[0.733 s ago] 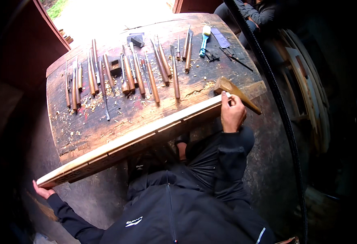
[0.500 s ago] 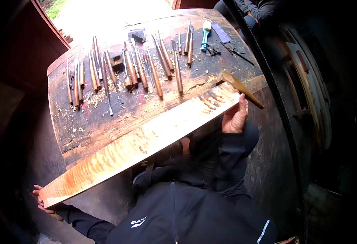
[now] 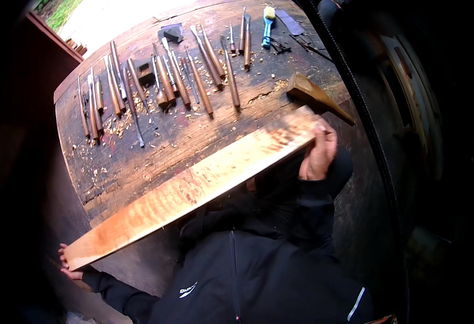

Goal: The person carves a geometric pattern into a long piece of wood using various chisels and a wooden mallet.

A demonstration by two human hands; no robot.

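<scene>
A long pale wooden board (image 3: 188,186) with wavy grain and darker marks toward its right end slants across my lap and the bench's near edge. My left hand (image 3: 70,263) closes round the board's lower left end, its fingers partly hidden behind the wood. At the upper right end my right hand (image 3: 319,151) grips the board, slightly smeared by motion. Just beyond that end lies a wooden mallet (image 3: 318,97), its handle pointing right and toward me.
Several wood-handled carving chisels (image 3: 199,89) lie in a row across the dark workbench (image 3: 156,162), among wood shavings. Farther back are a blue-handled brush (image 3: 267,29), a flat purple-grey piece (image 3: 289,22) and a small dark block (image 3: 146,73). A black strap (image 3: 355,92) crosses the right side.
In the picture the board's left end has shifted right and a little up, with both hands still on it. The bench and tools sit slightly higher and farther left in view.
</scene>
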